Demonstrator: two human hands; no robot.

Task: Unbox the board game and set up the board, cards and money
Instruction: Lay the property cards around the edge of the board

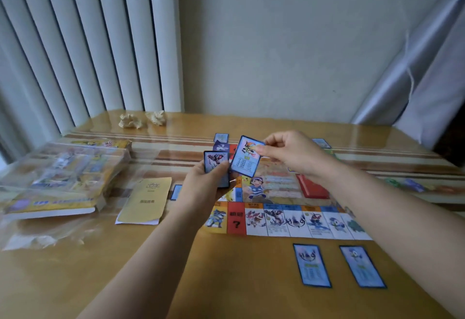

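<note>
While a small deck of cards [216, 165] is gripped in the left hand [208, 180], with the fingers curled round its edges and the thumb laid on its face, a single card [246, 156] is pinched at its upper right corner between the thumb and fingertips of the right hand [289, 153]. This card is held in the air just right of the left fingers and above the board [276, 215]. Its printed face is turned toward the camera, and its long axis is nearly upright, with the top leaning right.

Far left of the left fingers, a flat yellow box [63, 175] is seen under crinkled clear plastic film [37, 233]; what it holds cannot be told. A yellow paper booklet [146, 199] is laid between the box and the left wrist.

Below the right fingers, a red rectangular stack [312, 186] is set on the glossy printed board. Nearer the camera, two cards [312, 265] with blue borders are laid face up side by side on the smooth wooden table [226, 281], with their long axes running away from the viewer. Two crumpled paper wads [130, 120] are seen beyond the left fingers.
</note>
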